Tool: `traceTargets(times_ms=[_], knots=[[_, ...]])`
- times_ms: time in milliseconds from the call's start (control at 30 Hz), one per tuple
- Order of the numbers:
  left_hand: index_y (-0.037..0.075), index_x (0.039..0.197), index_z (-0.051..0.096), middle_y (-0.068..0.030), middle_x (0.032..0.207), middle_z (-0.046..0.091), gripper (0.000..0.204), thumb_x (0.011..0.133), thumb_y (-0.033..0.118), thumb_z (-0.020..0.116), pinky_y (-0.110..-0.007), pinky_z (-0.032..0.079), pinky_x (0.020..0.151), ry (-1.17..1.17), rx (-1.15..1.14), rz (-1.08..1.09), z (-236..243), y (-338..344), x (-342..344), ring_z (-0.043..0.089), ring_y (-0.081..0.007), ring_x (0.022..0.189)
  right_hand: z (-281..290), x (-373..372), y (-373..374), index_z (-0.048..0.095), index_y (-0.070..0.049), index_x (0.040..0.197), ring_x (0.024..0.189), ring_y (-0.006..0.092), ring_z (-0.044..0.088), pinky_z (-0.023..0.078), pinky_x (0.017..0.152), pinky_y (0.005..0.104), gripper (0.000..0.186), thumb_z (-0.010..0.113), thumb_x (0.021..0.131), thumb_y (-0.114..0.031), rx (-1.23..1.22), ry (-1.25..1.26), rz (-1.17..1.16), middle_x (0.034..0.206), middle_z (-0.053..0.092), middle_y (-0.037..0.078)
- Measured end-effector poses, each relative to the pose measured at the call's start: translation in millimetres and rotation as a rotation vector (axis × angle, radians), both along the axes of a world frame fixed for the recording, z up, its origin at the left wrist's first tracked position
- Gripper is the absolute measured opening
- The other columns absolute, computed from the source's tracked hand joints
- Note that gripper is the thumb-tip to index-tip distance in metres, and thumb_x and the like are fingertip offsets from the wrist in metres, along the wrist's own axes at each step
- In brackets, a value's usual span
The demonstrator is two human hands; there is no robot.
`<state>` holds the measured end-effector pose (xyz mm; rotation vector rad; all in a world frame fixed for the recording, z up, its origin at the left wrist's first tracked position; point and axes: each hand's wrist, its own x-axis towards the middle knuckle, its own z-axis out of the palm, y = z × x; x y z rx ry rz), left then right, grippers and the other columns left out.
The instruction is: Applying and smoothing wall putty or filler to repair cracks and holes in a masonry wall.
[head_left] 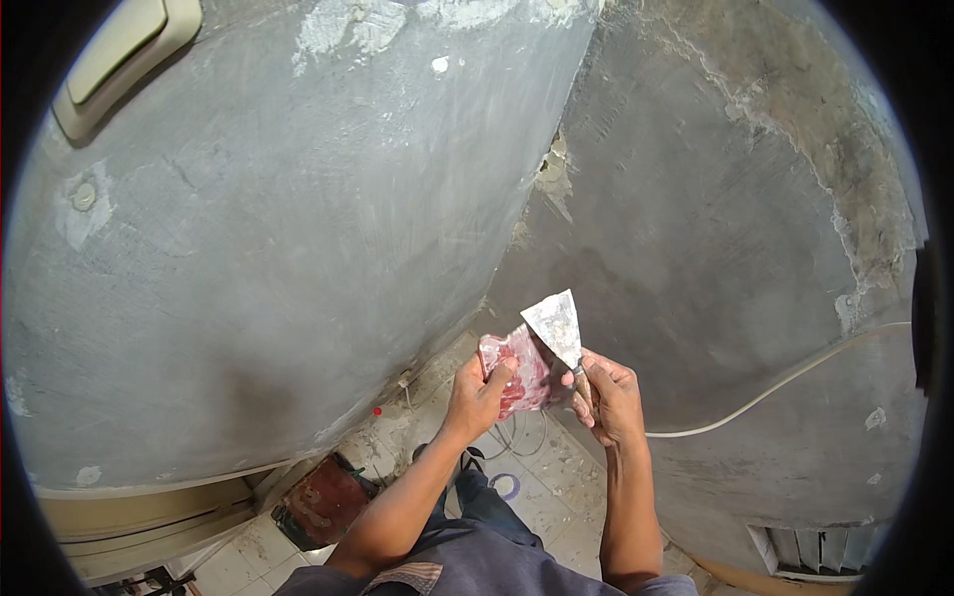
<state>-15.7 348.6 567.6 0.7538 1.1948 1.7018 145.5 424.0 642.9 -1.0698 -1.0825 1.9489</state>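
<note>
My right hand (pixel 611 397) is closed round the handle of a putty knife (pixel 556 323). Its wide blade points up and is smeared with white filler. In my left hand (pixel 481 397) is a red piece (pixel 521 377), streaked with white; it looks like a flexible sheet or bag, and I cannot tell which. My left thumb presses on its front, and the fingers behind are hidden. The putty knife's blade overlaps the red piece's upper right edge in view; whether they touch I cannot tell.
Grey plastered walls (pixel 298 248) meet at a corner with chipped patches (pixel 556 179). A white cable (pixel 765 397) runs along the right wall. A light switch (pixel 124 55) is at upper left. Below are a dark red box-like object (pixel 323 502), a purple ring (pixel 505 486) and tiled floor (pixel 552 497).
</note>
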Motion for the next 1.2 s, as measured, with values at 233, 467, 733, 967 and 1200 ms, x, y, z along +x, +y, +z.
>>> traceTargets(times_ms=[233,467,733,967,1200], knots=[[-0.001,0.101,0.058,-0.0011,0.087,0.061,0.021,0.093,0.018,0.056,-0.025,0.046,0.071,-0.102,-0.095,0.101,-12,-10,-12,0.054,-0.0066,0.077,5,-15,8,0.055,0.008,0.120,0.045,0.0103,0.049,0.043,0.041,0.0245,0.036,0.054,0.094,-0.018,0.198,0.067,-0.041,0.078,0.065,0.010],[0.000,0.110,0.055,-0.0054,0.103,0.061,0.020,0.093,0.011,0.056,-0.027,0.049,0.081,-0.252,-0.110,0.226,-26,-5,-38,0.059,-0.0109,0.090,-10,-18,37,0.058,0.006,0.116,0.052,0.0115,0.052,0.042,0.043,0.0239,0.033,0.052,0.095,-0.018,0.234,0.029,-0.096,0.085,0.065,0.009],[-0.001,0.105,0.057,-0.0038,0.098,0.062,0.018,0.092,0.011,0.057,-0.026,0.047,0.075,-0.294,-0.112,0.300,-31,-8,-37,0.057,-0.0080,0.084,6,-49,97,0.046,0.003,0.130,0.062,0.0102,0.054,0.043,0.049,0.0228,0.042,0.052,0.094,-0.017,0.262,0.115,-0.052,0.093,0.065,0.008],[-0.001,0.107,0.057,-0.0042,0.099,0.061,0.022,0.092,0.015,0.059,-0.027,0.047,0.079,-0.427,-0.135,0.345,-56,2,-26,0.056,-0.0098,0.086,37,-74,151,0.064,-0.008,0.113,0.073,0.0176,0.059,0.049,0.060,0.0308,0.031,0.061,0.083,-0.003,1.657,-0.780,-0.070,0.090,0.061,0.007],[-0.001,0.109,0.057,-0.0049,0.101,0.061,0.024,0.092,0.016,0.059,-0.027,0.046,0.080,-0.485,-0.165,0.354,-75,17,-11,0.056,-0.0105,0.087,44,-89,184,0.063,-0.006,0.113,0.086,0.0232,0.059,0.053,0.065,0.0343,0.034,0.059,0.079,0.000,2.031,-1.199,0.008,0.096,0.056,0.007]])
